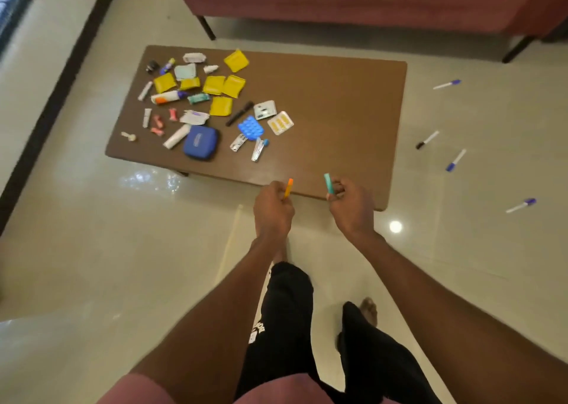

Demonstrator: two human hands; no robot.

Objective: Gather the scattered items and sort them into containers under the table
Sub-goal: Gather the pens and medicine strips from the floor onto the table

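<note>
1. The left hand (272,206) grips one orange marker (288,187); the right hand (350,208) grips one teal marker (329,183), both near the table (338,111).
2. Six yellow pouches (214,85) and one blue case (201,142) lie on its left.
3. Four pens (455,160) lie on the floor, right.

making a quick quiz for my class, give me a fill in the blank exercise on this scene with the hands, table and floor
1. The left hand holds a small item whose colour is ____.
2. The right hand holds a small item whose colour is ____.
3. The number of markers lying on the floor right of the table is ____.
4. The zipped blue case lies on the ____.

Missing words: orange; teal; four; table
</note>
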